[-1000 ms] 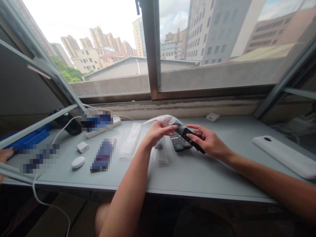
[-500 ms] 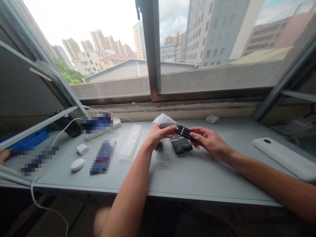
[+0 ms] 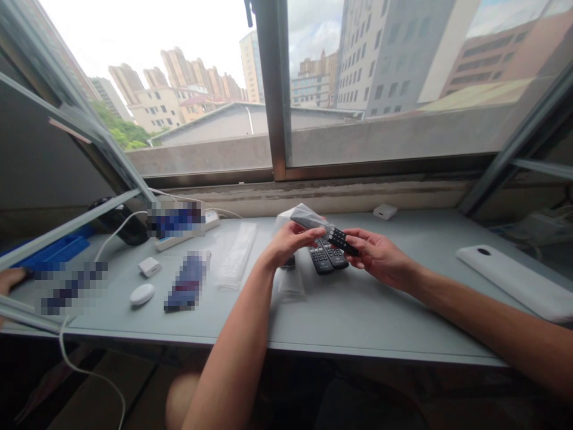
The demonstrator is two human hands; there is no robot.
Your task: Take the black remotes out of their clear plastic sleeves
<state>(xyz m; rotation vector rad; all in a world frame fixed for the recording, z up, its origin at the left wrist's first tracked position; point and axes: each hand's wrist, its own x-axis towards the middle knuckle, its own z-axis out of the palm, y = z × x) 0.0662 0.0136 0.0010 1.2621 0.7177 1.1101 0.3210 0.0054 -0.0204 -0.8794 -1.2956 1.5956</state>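
A black remote control (image 3: 339, 238) is held slantwise above the desk, its far end inside a clear plastic bag (image 3: 299, 211). My right hand (image 3: 375, 251) grips the remote's near end between thumb and fingers. On the bag and the remote's covered part, my left hand (image 3: 293, 240) is closed, thumb on top. Beneath them, two more black remotes (image 3: 323, 261) lie side by side on the desk, partly covered by the held one. Another bagged remote (image 3: 290, 280) lies below my left wrist, mostly hidden.
Left of my arm lies a stack of clear plastic bags (image 3: 236, 254). Further left are a white charger (image 3: 149, 267), a white oval case (image 3: 142, 294) and a power strip (image 3: 188, 232). A long white object (image 3: 514, 280) lies right. Another person's hand (image 3: 13, 278) shows at far left.
The remote has slid leftward into the plastic bag, so its far end is now covered. My right hand has moved slightly left with it.
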